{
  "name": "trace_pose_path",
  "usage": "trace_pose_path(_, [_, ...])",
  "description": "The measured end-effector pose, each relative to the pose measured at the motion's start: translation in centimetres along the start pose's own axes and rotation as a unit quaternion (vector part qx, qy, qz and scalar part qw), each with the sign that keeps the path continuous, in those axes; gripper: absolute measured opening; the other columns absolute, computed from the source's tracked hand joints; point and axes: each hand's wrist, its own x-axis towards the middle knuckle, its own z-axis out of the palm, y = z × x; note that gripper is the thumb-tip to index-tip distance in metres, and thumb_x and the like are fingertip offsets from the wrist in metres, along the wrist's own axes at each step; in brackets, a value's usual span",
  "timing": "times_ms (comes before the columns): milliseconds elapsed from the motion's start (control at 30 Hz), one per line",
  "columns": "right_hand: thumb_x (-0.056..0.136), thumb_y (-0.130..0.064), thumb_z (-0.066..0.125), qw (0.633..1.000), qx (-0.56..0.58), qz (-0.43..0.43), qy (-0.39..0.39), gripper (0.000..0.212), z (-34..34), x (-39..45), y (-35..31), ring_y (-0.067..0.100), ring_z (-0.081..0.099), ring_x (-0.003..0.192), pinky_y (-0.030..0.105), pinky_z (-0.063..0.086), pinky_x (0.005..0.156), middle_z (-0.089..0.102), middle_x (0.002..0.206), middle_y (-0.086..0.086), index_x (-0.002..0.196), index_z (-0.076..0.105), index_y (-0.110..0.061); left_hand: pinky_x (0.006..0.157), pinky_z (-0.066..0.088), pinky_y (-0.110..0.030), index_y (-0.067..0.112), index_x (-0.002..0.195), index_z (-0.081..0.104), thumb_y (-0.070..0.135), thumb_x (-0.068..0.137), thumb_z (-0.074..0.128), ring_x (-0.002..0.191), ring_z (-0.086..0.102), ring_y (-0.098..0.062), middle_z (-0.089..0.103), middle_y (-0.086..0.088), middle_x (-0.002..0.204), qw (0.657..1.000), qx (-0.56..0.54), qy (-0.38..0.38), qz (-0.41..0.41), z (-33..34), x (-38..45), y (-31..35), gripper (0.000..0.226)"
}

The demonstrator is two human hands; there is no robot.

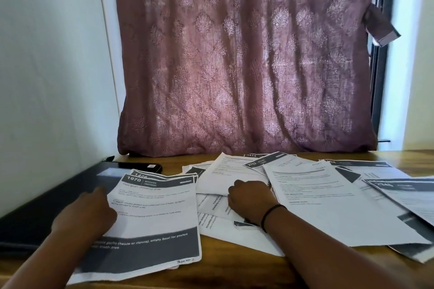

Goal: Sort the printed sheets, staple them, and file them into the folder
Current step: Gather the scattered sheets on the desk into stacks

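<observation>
Printed sheets with dark header bands cover the wooden table [234,272]. A neat pile topped by the sheet numbered 1670 [155,213] lies at the front left, and my left hand [87,211] rests on its left edge, blurred. Loose sheets [317,199] fan out to the right. My right hand [251,199], a black band on its wrist, presses down on the loose sheets in the middle, fingers curled at a sheet's edge. A black folder [40,213] lies flat at the left, partly under the pile. What looks like a black stapler [141,166] sits behind the pile.
A mauve patterned curtain [246,58] hangs down to the table's back edge. A white wall [47,65] closes the left side. A dark window frame [382,73] shows at the right.
</observation>
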Motion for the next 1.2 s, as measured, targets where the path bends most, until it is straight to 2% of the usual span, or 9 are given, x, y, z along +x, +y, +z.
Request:
trace_pose_path(100, [0.082,-0.029,0.067,0.994,0.047,0.052,0.086,0.017,-1.7,0.1,0.7,0.030,0.066,0.062,0.032,0.045,0.050,0.064,0.081,0.007,0.084,0.066,-0.012,0.095,0.043,-0.040,0.021,0.139,0.037,0.040,0.089,0.050,0.123,0.046,-0.031,0.041,-0.009,0.141,0.999,0.025,0.033,0.007,-0.3,-1.0,1.1,0.054])
trace_pose_path(233, [0.100,-0.032,0.039,0.919,0.250,0.176,0.248,0.026,-4.9,0.1,3.6,0.027,0.061,0.082,0.031,0.038,0.063,0.062,0.091,0.004,0.100,0.058,-0.015,0.080,0.049,-0.038,0.010,0.104,0.063,0.050,0.092,0.048,0.086,0.061,-0.024,0.067,-0.013,0.105,0.962,-0.253,0.039,0.097,-0.7,-2.2,4.9,0.044])
trace_pose_path(367, [0.098,-0.033,0.044,0.865,0.336,0.134,0.348,0.023,-9.7,-0.7,5.8,0.014,0.055,0.069,0.027,0.035,0.058,0.057,0.076,-0.010,0.093,0.061,-0.019,0.072,0.053,-0.036,0.013,0.097,0.062,0.064,0.088,0.041,0.089,0.064,-0.029,0.067,-0.010,0.104,0.775,-0.601,-0.191,-0.039,-2.1,-3.9,9.8,0.056])
trace_pose_path(500, [0.094,-0.033,0.047,0.856,0.373,0.056,0.353,0.018,-14.4,-3.4,7.8,0.006,0.061,0.084,0.030,0.051,0.071,0.063,0.091,-0.020,0.103,0.062,-0.029,0.075,0.053,-0.042,0.007,0.123,0.053,0.083,0.078,0.027,0.101,0.064,-0.041,0.065,-0.018,0.116,0.606,-0.704,-0.365,-0.064,-1.6,-4.6,13.3,0.092])
trace_pose_path(700, [0.081,-0.024,0.060,0.942,0.003,-0.226,0.246,0.026,-12.9,-12.2,7.6,0.007,0.055,0.101,0.027,0.046,0.090,0.070,0.096,-0.011,0.103,0.064,-0.035,0.087,0.051,-0.059,-0.002,0.114,0.062,0.080,0.071,0.050,0.102,0.064,-0.046,0.065,-0.028,0.115,0.434,-0.768,-0.471,-0.009,-1.4,-5.5,18.2,0.094])
trace_pose_path(800, [0.098,-0.036,0.049,0.938,0.019,-0.282,0.200,0.007,-10.4,-16.2,8.8,0.007,0.058,0.114,0.030,0.043,0.101,0.068,0.099,-0.014,0.103,0.054,-0.034,0.074,0.057,-0.047,0.000,0.114,0.060,0.022,0.087,0.058,0.079,0.071,-0.038,0.071,-0.025,0.098,0.534,-0.708,-0.460,0.034,-1.2,-6.5,20.3,0.035])
trace_pose_path(867, [0.103,-0.036,0.037,0.947,0.005,-0.266,0.177,0.014,-9.4,-17.5,10.3,0.003,0.055,0.116,0.026,0.039,0.103,0.068,0.100,-0.017,0.103,0.051,-0.034,0.072,0.057,-0.047,0.000,0.113,0.059,-0.005,0.082,0.051,0.080,0.069,-0.040,0.071,-0.024,0.097,0.582,-0.698,-0.415,0.030,-0.3,-6.3,21.7,0.033])
trace_pose_path(1033, [0.081,-0.032,0.053,0.985,0.079,-0.120,0.100,0.020,-9.2,-17.9,14.4,0.000,0.058,0.100,0.017,0.036,0.094,0.068,0.097,-0.019,0.096,0.066,-0.034,0.086,0.053,-0.048,0.002,0.107,0.064,-0.016,0.078,0.054,0.097,0.065,-0.039,0.070,-0.019,0.109,0.613,-0.718,-0.324,0.064,1.8,-6.0,26.5,0.036])
trace_pose_path(1200, [0.090,-0.042,0.053,0.963,0.243,0.075,-0.085,0.014,-10.2,-17.8,17.1,-0.003,0.058,0.089,0.015,0.045,0.082,0.066,0.099,-0.020,0.094,0.065,-0.037,0.083,0.045,-0.025,0.014,0.124,0.058,-0.002,0.086,0.061,0.098,0.058,-0.018,0.061,-0.009,0.128,0.793,-0.510,-0.251,0.219,5.2,-7.2,30.5,0.041])
